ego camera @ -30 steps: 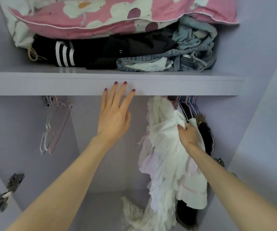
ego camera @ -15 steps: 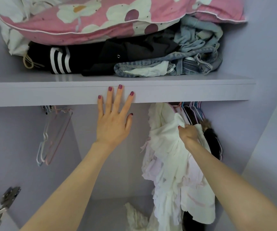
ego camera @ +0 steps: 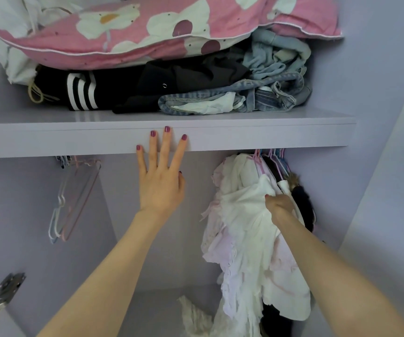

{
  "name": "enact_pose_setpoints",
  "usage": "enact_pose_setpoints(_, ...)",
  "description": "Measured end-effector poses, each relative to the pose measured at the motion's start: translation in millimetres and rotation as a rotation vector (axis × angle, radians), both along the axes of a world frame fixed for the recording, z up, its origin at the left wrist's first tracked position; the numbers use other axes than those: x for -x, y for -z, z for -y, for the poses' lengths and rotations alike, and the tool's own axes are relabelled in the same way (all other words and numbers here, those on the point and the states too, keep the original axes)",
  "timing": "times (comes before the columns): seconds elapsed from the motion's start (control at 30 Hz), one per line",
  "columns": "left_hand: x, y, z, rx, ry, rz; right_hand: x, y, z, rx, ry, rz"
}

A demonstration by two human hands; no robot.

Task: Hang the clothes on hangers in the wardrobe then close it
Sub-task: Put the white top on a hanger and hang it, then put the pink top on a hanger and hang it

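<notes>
One lilac shelf (ego camera: 269, 135), folded clothes (ego camera: 196, 93) atop

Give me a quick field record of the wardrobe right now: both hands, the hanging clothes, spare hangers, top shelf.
left hand: open, fingers straight, fingertips against the front edge of the shelf
right hand: grip closed on the white garment at its upper part
hanging clothes: white and pale pink pieces bunched at the right, with a dark garment behind them
empty hangers: hanging at the left under the shelf
shelf contents: pink floral pillow on top of black clothes and jeans
door hinge: visible at lower left; wardrobe open
</notes>
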State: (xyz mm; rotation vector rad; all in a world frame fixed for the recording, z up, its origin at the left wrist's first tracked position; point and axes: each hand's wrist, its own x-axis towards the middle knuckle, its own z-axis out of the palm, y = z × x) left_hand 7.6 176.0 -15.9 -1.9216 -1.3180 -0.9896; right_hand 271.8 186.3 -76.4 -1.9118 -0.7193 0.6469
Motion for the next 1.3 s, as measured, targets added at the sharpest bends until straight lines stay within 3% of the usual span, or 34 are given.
enact_pose_setpoints(0.13, -4.1, -1.2, 8.0, 0.054, -0.002, 0.015, -8.4, 4.6, 12.5, 0.041, -0.033, -0.016)
enact_pose_setpoints(0.3, -13.3, 12.6, 33.7, 0.251, 0.045, 0.069, -16.7, 6.9, 45.6, 0.105, -0.155, 0.206)
enact_pose_setpoints(0.53, -27.6, 70.2, 94.4, 0.753, 0.339, 0.127, -12.1, 30.1, 152.3, 0.189, -0.338, 0.357)
enact_pose_setpoints(0.73, -30.7, 138.0, 179.4, 1.074, 0.420, -0.031, 4.4, 74.4, 272.9, 0.238, -0.428, 0.236)
enact_pose_setpoints(1.0, -46.6, 213.0, 311.8, 1.315, 0.527, -0.158, 11.2, 150.3, 442.3, 0.478, -0.478, 0.038)
enact_pose_setpoints(1.3, -139.5, 289.7, 420.8, 1.529, 0.734, -0.424, -63.3, 212.1, 594.5, 0.647, -0.322, 0.009)
